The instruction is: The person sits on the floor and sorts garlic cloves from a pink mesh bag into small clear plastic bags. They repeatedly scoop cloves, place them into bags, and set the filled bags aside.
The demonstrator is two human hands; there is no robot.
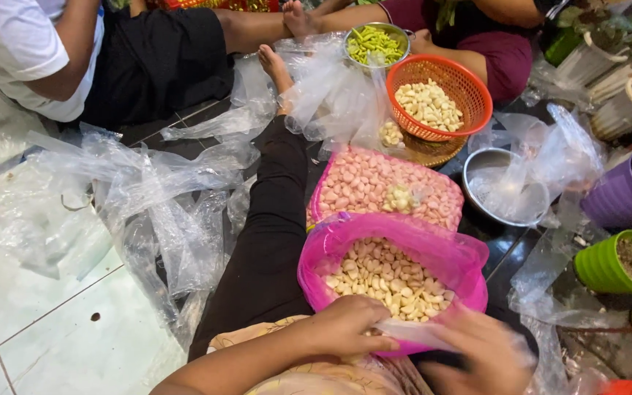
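At the near rim of the pink bag (396, 252) that sits open on the floor beside the person's outstretched leg (272, 234), both hands work close together. Their left hand (349, 325) rests on that rim with its fingers curled inward, pressed against the plastic and touching the nearest of the peeled garlic cloves (385, 278) heaped inside; whether a clove is actually pinched in it I cannot tell. Their right hand (480, 355) is blurred, just to the right of the left one and a little nearer the body, and it seems to be gripping a small clear plastic bag (415, 333) whose thin edge stretches across between the two hands. The cloves lie straight ahead of both sets of fingers, away from the body, and the left hand is plainly the nearer one, already over the heap, while the right hangs at the bag's outer edge. The clear bag's long axis runs left to right along the pink rim. Beyond the pink bag lies a flat packed bag of pinkish unpeeled cloves (374, 183), then an orange basket (469, 95) of peeled cloves, with loose clear plastic (155, 197) spread over the tiles to the left.
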